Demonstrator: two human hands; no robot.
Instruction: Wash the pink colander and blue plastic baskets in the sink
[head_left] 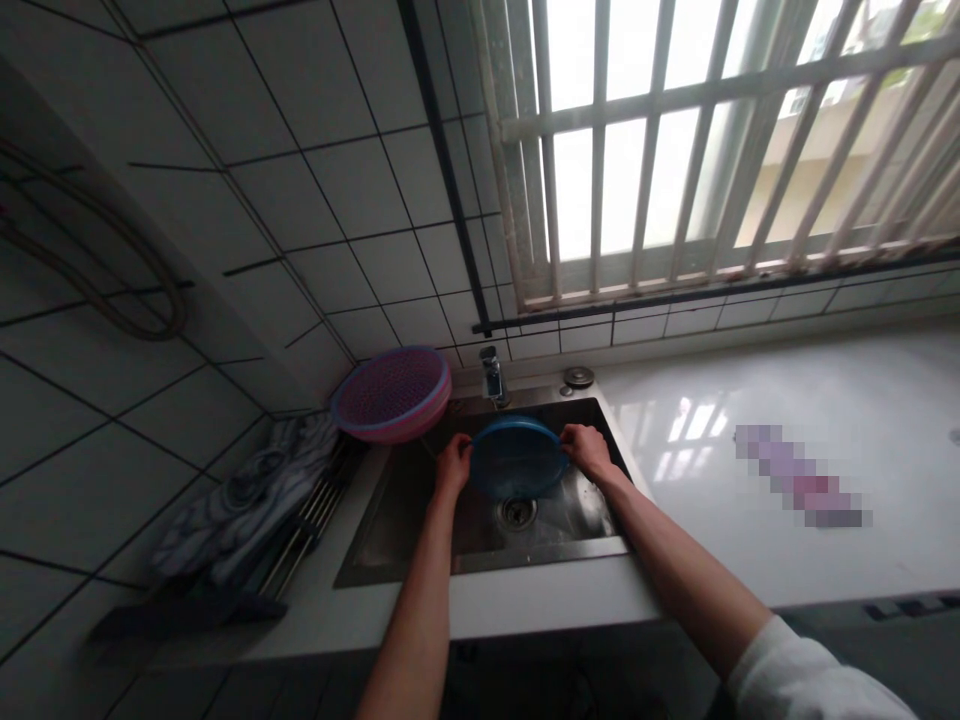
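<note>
A blue plastic basin (516,458) hangs over the steel sink (420,545), just above the drain (517,511). My left hand (453,464) grips its left rim and my right hand (586,449) grips its right rim. The basin tilts slightly toward me. Behind it stands the tap (491,376) at the sink's back edge.
A pink and purple colander (391,394) rests at the sink's back left corner. A patterned cloth (240,500) lies on a dish rack (300,535) to the left. A white counter (787,400) stretches right under a barred window (712,150). Tiled walls close in on the left.
</note>
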